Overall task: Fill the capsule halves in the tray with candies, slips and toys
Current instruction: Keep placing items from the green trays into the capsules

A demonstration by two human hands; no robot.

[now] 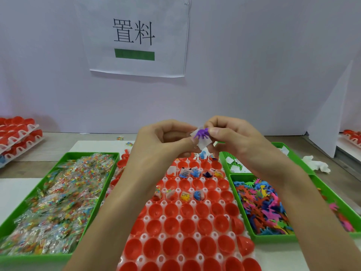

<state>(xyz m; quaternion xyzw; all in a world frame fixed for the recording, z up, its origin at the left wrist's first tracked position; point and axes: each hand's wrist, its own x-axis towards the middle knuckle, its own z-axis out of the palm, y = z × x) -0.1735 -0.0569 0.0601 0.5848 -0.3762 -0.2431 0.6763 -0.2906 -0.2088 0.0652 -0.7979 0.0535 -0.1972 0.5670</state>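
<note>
Both hands are raised together above the far end of the white tray (176, 234) of red capsule halves (188, 227). My right hand (232, 137) pinches a small purple toy (202, 133) against a white paper slip (204, 142). My left hand (166, 137) has its fingers curled and pinches the slip's left edge; something clear also seems to be between its fingers. Several capsule halves in the far rows hold slips, candies and toys (192, 172); the near rows show only red cups.
A green bin of clear candy packets (56, 194) lies left of the tray. On the right are a green bin of coloured toys (261, 204) and, behind it, a green bin of white slips (234, 165). Stacked red capsule trays (17, 133) stand far left. A white crumpled tissue (318, 164) lies far right.
</note>
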